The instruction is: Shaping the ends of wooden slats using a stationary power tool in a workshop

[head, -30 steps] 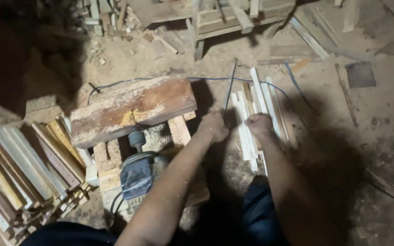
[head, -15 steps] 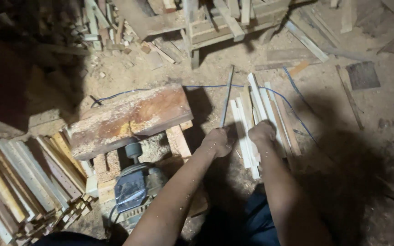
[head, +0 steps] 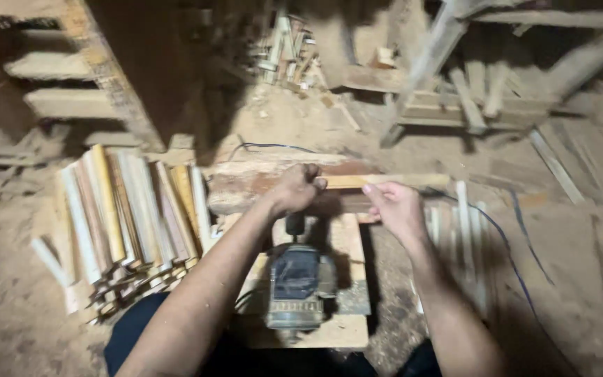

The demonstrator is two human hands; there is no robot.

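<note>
Both hands hold one long pale wooden stick (head: 392, 181) level over a rough wooden block (head: 246, 187). My left hand (head: 296, 188) grips the stick's left part in a closed fist. My right hand (head: 392, 207) holds it further right, with the thumb on top. The stick's right end juts out past my right hand. Below the hands sits a grey electric motor (head: 296, 286) on a plywood base (head: 352, 279), its shaft pointing up toward the block.
A stack of several cut wooden sticks (head: 127, 216) lies to the left on the sawdust floor. More pale sticks (head: 463, 237) and a blue cable (head: 507, 244) lie to the right. Timber frames and scrap wood (head: 469, 105) stand behind.
Both hands rose from the pile of sticks on the right and now hold one stick over the block. The view swung right and closer, so the stack sits more centrally.
</note>
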